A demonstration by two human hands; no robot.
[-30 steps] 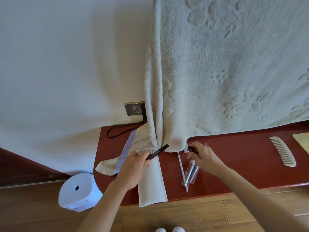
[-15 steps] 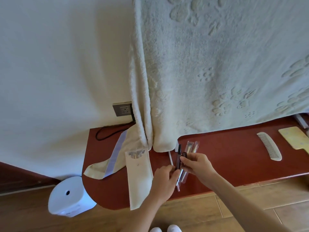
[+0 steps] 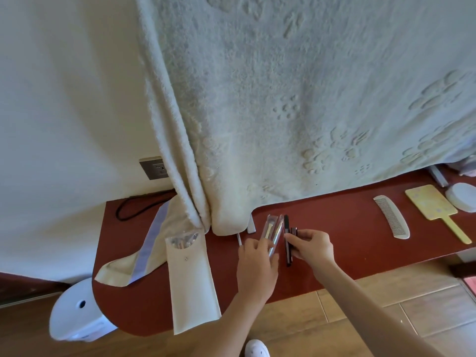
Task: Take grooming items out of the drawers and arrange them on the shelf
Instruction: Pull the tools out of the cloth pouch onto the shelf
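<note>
On the dark red shelf (image 3: 347, 243) lie two clear-wrapped makeup brushes (image 3: 273, 231) side by side, and a thin black pencil (image 3: 287, 243) lies just right of them. My left hand (image 3: 257, 264) rests on the lower ends of the brushes, fingers on the wrappers. My right hand (image 3: 313, 244) pinches a short dark tube (image 3: 293, 231) next to the pencil. A cream pouch (image 3: 190, 282) with small tools in its clear top lies to the left. A white comb (image 3: 392, 219) and a yellow hand mirror (image 3: 435, 208) lie to the right.
A large cream towel (image 3: 296, 112) hangs over the shelf's back. A striped cloth (image 3: 146, 243) and a black cable (image 3: 139, 204) lie at the left end, below a wall socket (image 3: 154, 167). A white round box (image 3: 462, 199) sits far right. A white bin (image 3: 77, 313) stands on the wooden floor.
My left hand carried the black pencil from near the pouch over to the brushes and set it beside them. My right hand stayed by the brushes with its small dark tube.
</note>
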